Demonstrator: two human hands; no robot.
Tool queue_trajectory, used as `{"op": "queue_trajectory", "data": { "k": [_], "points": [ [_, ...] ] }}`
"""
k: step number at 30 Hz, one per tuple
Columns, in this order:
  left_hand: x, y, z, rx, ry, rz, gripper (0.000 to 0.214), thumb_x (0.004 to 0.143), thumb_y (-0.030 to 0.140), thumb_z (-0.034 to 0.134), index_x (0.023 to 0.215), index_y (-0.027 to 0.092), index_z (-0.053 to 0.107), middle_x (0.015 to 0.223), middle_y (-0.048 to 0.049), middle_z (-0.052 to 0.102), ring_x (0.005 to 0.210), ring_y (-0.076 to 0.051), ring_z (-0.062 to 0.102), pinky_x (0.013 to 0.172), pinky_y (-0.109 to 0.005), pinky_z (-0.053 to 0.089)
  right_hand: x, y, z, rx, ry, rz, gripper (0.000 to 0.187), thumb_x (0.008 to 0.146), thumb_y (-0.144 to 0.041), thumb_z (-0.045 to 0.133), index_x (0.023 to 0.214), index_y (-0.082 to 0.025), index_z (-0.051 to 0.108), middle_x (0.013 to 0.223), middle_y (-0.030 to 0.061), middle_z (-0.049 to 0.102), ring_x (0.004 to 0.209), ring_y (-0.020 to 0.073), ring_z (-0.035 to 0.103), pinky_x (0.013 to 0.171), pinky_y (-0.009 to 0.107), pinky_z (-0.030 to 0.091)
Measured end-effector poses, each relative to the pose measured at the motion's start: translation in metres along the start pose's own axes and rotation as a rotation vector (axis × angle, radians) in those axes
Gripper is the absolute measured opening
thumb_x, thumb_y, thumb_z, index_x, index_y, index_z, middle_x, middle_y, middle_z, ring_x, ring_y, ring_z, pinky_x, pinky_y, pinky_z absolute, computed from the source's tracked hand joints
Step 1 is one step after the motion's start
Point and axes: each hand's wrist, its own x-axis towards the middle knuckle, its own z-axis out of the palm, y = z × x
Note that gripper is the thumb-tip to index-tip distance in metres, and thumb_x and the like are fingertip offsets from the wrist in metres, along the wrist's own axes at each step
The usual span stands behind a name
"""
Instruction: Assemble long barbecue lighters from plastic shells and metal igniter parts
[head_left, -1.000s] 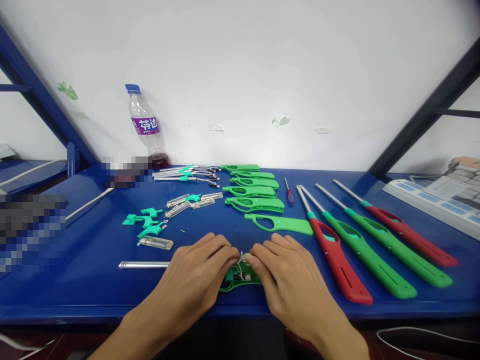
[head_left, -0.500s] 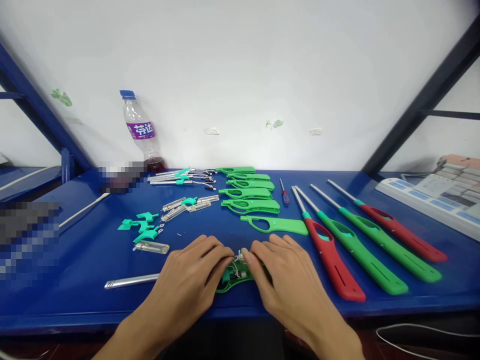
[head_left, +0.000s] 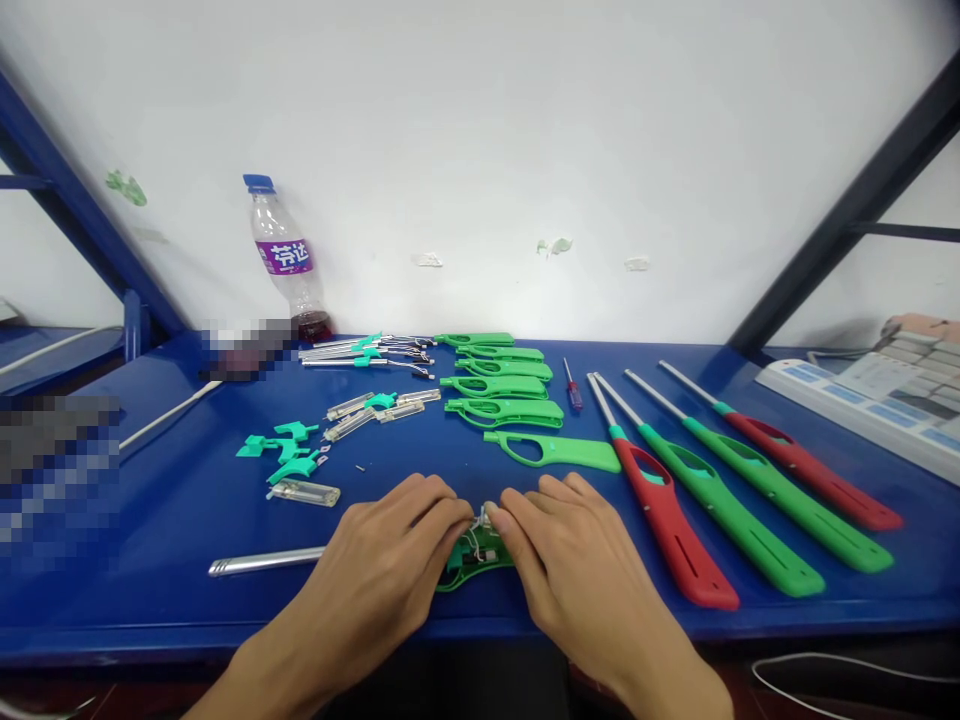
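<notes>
Near the front edge of the table lies an opened green utility lighter [head_left: 474, 574], its inner parts showing. My left hand [head_left: 379, 565] grips its trigger end, fingers closed and thumb bent inward. At the other end my right hand [head_left: 581, 560] is closed on the casing, thumb and index finger pinching by a small white fitting [head_left: 486, 515]. Thin white wires [head_left: 474, 540] and a dark igniter piece [head_left: 480, 556] sit inside the shell. The metal tube [head_left: 262, 562] sticks out left from beneath my left hand. My fingers hide much of the casing.
Green casing halves [head_left: 506, 412] line the middle. Metal tubes with wires [head_left: 352, 352], transparent fuel tanks [head_left: 304, 492] and teal triggers [head_left: 292, 450] lie left. A screwdriver [head_left: 574, 392] and whole lighters [head_left: 709, 480] are right. A bottle [head_left: 289, 260] leans on the wall.
The view has shifted slightly. Both hands keep their grip on the opened lighter, with only a slight movement of the fingers near the white fitting.
</notes>
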Motion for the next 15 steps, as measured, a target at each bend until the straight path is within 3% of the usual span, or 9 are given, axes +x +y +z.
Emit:
{"op": "queue_trajectory", "data": {
  "k": [10, 15],
  "points": [
    [-0.0008, 0.0006, -0.0003, 0.088, 0.017, 0.053, 0.024, 0.102, 0.003, 0.047, 0.113, 0.019, 0.061, 0.099, -0.0043, 0.069, 0.089, -0.022, 0.058, 0.069, -0.032, 0.049, -0.0008, -0.0001, -0.0016, -0.001, -0.015, -0.011, 0.035, 0.112, -0.026, 0.036, 0.087, -0.026, 0.061, 0.069, -0.0019, 0.063, 0.071, 0.0222, 0.054, 0.089, 0.036, 0.029],
    [0.0, 0.0009, -0.0017, 0.093, 0.013, 0.08, 0.022, 0.103, 0.004, 0.045, 0.109, 0.019, 0.061, 0.096, -0.0038, 0.069, 0.086, -0.021, 0.059, 0.067, -0.031, 0.049, -0.001, 0.0003, -0.0029, -0.018, -0.067, -0.026, 0.037, 0.112, -0.026, 0.034, 0.087, -0.025, 0.061, 0.071, -0.0009, 0.067, 0.068, 0.0216, 0.054, 0.081, 0.036, 0.029]
  ]
}}
